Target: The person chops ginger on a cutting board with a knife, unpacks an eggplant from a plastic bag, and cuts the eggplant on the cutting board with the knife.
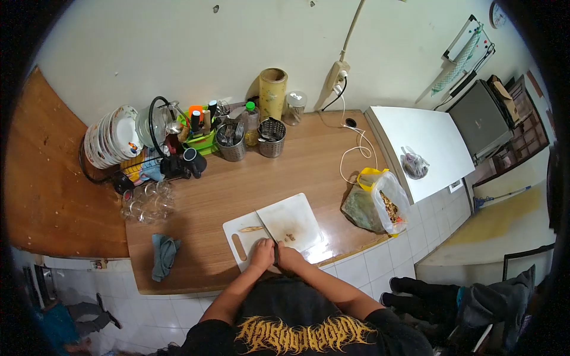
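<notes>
A white cutting board point(285, 212) lies near the table's front edge. Over it a kitchen knife point(266, 227) points away from me, its blade standing between my hands. My right hand point(290, 258) is closed around the knife's handle, which is mostly hidden. Close against the blade's left side, my left hand point(262, 256) has its fingers curled together; what they hold, if anything, is hidden. On the board, left of the blade, rests a slim light-brown piece of food point(251, 229). Small brown bits point(290, 237) are scattered right of the blade.
A plastic bag of brown pieces point(389, 204) stands at the table's right. Left are a dish rack with plates point(113, 139), upturned glasses point(148, 202) and a cloth point(165, 255). Metal cutlery holders point(272, 139) stand behind. Other people are at lower left point(83, 317) and right point(427, 296).
</notes>
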{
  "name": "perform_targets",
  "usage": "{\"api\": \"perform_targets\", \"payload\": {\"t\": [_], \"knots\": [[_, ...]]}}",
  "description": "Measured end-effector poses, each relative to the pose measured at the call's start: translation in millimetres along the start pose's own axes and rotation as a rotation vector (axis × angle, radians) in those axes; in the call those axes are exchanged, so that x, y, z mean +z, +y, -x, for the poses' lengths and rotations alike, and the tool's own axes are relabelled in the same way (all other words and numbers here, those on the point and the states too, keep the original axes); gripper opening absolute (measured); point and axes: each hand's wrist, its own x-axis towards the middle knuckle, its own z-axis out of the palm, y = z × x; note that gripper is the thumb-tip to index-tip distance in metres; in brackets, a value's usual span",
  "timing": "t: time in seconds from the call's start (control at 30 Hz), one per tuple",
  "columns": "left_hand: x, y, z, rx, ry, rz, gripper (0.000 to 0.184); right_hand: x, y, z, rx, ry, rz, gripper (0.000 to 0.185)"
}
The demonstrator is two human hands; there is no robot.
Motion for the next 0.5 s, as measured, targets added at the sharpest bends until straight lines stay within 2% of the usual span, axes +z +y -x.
{"api": "perform_targets", "payload": {"t": [0.3, 0.5], "knots": [[-3, 2, 5, 0.072, 0.034, -0.029, 0.011, 30, 19, -5, -0.059, 0.105, -0.018, 0.032], [2, 15, 0, -0.055, 0.059, -0.054, 0.013, 20, 27, 9, -0.049, 0.168, -0.008, 0.031]]}}
